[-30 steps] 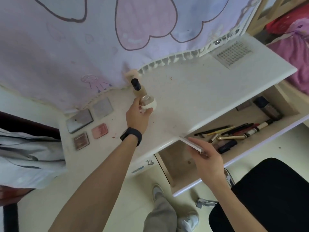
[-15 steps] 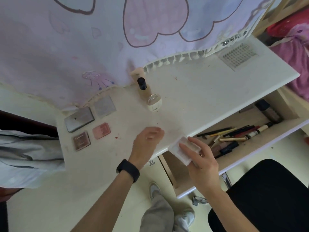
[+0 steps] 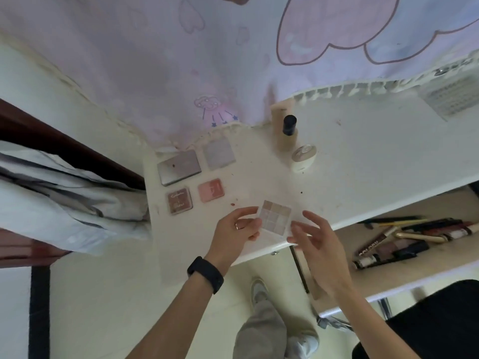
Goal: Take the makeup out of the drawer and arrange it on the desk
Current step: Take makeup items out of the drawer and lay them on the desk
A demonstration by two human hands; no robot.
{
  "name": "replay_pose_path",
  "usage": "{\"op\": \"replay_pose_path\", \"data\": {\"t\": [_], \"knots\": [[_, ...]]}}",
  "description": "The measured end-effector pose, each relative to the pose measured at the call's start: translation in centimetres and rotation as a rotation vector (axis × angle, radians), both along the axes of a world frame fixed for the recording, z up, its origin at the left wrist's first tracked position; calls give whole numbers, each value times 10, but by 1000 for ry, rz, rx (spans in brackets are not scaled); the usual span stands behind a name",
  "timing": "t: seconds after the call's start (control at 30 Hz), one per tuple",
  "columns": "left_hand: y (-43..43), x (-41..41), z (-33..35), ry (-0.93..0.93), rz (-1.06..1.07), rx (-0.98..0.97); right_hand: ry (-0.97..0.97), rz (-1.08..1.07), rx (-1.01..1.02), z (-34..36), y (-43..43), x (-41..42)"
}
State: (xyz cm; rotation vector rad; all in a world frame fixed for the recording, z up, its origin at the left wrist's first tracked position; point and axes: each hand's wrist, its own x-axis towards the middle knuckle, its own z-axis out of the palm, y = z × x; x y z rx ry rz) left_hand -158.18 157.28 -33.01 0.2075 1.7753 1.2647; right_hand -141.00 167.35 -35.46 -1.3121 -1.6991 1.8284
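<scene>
A clear square eyeshadow palette point(image 3: 276, 216) with pale pink and beige pans lies at the white desk's point(image 3: 363, 156) front edge. My left hand point(image 3: 237, 226) pinches its left edge. My right hand point(image 3: 317, 240) hovers just right of it with fingers spread and holds nothing. Set out on the desk are a silver compact point(image 3: 178, 167), a grey square palette point(image 3: 219, 154), a brown compact point(image 3: 178, 200), a pink compact point(image 3: 211, 189), a beige bottle with a black cap point(image 3: 289, 130) and a white round jar point(image 3: 303, 156). The open drawer point(image 3: 440, 203) at the right holds several pencils and tubes point(image 3: 404, 237).
A pale curtain with heart outlines point(image 3: 233, 60) hangs over the desk's back edge. Grey clothing point(image 3: 64, 203) is piled left of the desk. A grid-patterned pad point(image 3: 451, 99) lies at the desk's far right. A black chair point(image 3: 435, 322) stands below the drawer.
My right hand carried the palette from the drawer onto the desk and let go. My left hand left the white jar and came back to take the palette's left edge.
</scene>
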Motion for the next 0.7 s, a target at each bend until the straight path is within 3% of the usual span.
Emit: {"op": "replay_pose_path", "data": {"t": [0.1,0.23,0.3,0.43,0.7], "knots": [[-8,-12,-5,119,7,-43,3,57,5,1,-4,-39],[-26,-44,-18,918,-165,-292,-120,55,160,-5,14,-88],[-36,-61,-25,1166,-277,-402,-184,101,247,-4,26,-110],[-54,-80,-43,1157,-467,-545,-304,214,428,-4,37,-141],[-59,-82,-51,1162,-458,-525,-427,191,687,-15,28,-149]]}}
